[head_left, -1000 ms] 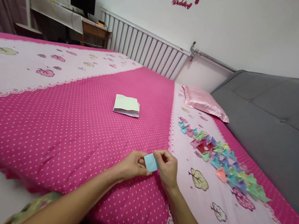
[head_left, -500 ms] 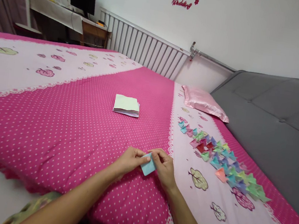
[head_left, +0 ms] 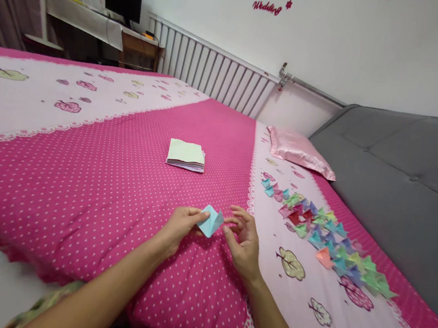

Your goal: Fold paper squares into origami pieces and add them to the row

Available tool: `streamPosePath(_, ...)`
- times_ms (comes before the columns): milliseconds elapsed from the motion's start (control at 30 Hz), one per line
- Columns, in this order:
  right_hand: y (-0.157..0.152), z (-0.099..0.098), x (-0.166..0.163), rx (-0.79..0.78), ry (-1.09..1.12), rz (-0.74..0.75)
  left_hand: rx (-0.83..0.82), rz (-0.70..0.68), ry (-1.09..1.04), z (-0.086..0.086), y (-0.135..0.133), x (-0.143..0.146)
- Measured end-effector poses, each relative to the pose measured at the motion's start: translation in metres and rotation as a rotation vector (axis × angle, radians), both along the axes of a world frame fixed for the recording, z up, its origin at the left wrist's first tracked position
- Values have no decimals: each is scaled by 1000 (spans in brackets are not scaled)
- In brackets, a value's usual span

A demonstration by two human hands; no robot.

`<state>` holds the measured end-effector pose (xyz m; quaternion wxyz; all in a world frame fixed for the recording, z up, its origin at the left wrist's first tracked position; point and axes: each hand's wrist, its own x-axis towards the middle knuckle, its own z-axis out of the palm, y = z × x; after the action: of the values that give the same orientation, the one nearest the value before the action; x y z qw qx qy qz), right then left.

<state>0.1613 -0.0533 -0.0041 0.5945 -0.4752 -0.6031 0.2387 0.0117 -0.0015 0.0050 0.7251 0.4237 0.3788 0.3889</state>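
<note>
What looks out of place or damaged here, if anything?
Nothing stands out: left hand pinches the blue folded paper; right hand is beside it; paper stack lies flat; folded pieces sit in a tidy band.

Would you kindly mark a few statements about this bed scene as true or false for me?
1. The left hand holds a light blue folded paper. True.
2. The stack of sheets lies on the pillow. False: it lies on the dotted pink bedspread, apart from it.
3. Many coloured folded pieces lie in a row right of the right hand. True.
4. The pillow is grey. False: it is pink.
</note>
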Motion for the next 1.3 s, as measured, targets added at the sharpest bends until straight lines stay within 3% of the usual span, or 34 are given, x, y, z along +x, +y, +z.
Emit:
streamPosePath(200, 1, 2, 2, 26, -252, -1, 15, -28, -21, 2, 0, -1)
streamPosePath(467, 0, 2, 3, 24, -312, 44, 35, -90, -15, 2, 1, -1)
streamPosePath(967, 2, 0, 3, -16, -236, 47, 73, -157, -38, 3, -2, 0)
streamPosePath(1300, 4, -4, 5, -46, -135, -67, 99, -285, -78, -2, -2, 1)
